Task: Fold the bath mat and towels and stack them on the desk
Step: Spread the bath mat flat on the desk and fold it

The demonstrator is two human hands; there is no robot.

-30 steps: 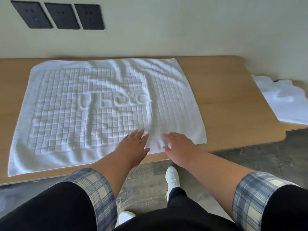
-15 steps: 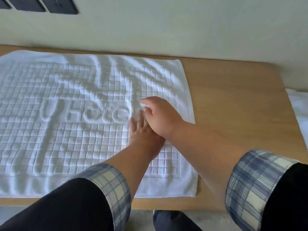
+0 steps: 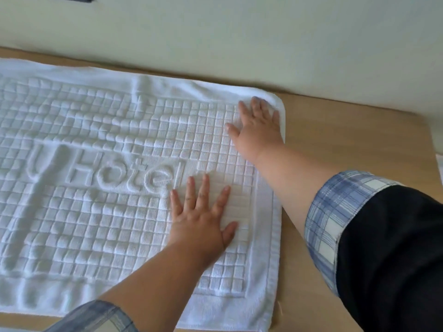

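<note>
A white bath mat (image 3: 100,140) with a raised grid and the word "Hotel" lies spread flat on the wooden desk (image 3: 340,140). My left hand (image 3: 203,216) presses palm-down on the mat just right of the lettering, fingers spread. My right hand (image 3: 259,130) lies flat near the mat's far right corner, fingers apart. Neither hand grips anything. The mat's left part runs out of view.
A pale wall (image 3: 239,32) rises directly behind the desk. A sliver of another white towel (image 3: 440,166) shows at the right edge. Bare wood lies to the right of the mat. My plaid-cuffed dark sleeves fill the lower right.
My hands slid from the mat's near edge to its middle, then apart: the right hand went to the far right corner, the left stayed nearer. The wrinkles look flatter and the view moved closer.
</note>
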